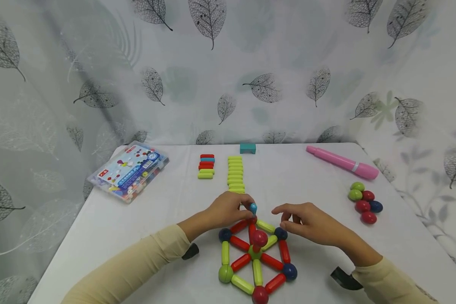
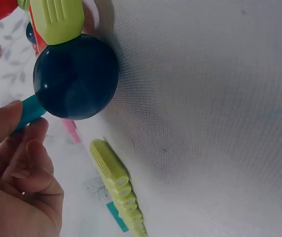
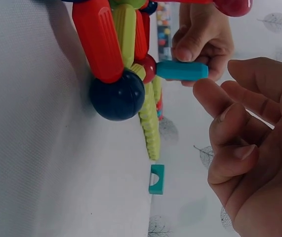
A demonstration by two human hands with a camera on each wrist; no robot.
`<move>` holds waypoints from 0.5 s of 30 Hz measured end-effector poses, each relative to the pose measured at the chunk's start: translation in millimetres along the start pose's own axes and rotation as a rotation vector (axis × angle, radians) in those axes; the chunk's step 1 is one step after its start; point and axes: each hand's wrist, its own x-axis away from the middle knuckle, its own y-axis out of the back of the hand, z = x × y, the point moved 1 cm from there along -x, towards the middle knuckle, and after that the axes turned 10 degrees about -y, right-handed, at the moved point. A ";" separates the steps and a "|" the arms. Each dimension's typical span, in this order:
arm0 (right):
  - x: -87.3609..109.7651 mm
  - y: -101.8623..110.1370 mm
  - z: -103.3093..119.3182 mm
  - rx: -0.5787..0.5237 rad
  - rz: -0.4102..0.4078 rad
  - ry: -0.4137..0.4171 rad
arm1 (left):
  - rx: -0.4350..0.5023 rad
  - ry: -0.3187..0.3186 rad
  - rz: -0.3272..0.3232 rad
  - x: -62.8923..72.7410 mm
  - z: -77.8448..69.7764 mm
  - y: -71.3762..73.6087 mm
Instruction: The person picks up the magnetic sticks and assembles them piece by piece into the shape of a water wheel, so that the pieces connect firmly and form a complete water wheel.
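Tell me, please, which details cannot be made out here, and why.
Head view: near end of the green stick row, partly covered by the left hand.
Head view: small print on the storage box, too small to read.
Left wrist view: one end of the blue rod, hidden behind the dark blue ball.
Right wrist view: topmost red ball, cut off by the top edge.

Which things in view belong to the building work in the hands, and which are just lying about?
In the job:
blue rod, pinched by the left hand
rod-and-ball frame
row of lime-green rods, mixed-colour rods and loose balls, likely spare parts

Lying about, apparently unused:
pink marker-shaped stick
teal arched block
plastic case
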 end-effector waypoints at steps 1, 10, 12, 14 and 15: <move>0.0 -0.5 -0.9 0.000 0.001 -0.003 | 0.001 0.003 0.000 0.1 -0.2 0.5; 1.8 -1.4 -3.5 0.007 0.012 -0.046 | -0.259 0.162 -0.102 -7.4 34.1 36.0; 2.7 -1.4 -2.9 0.000 0.018 -0.052 | -0.402 0.241 -0.123 -9.6 51.5 49.3; 3.2 -2.0 -2.7 -0.003 0.024 -0.057 | -0.520 0.325 -0.102 -10.7 67.5 60.0; 3.2 -2.5 -2.4 -0.003 0.026 -0.062 | -0.559 0.365 -0.077 -10.4 73.6 63.8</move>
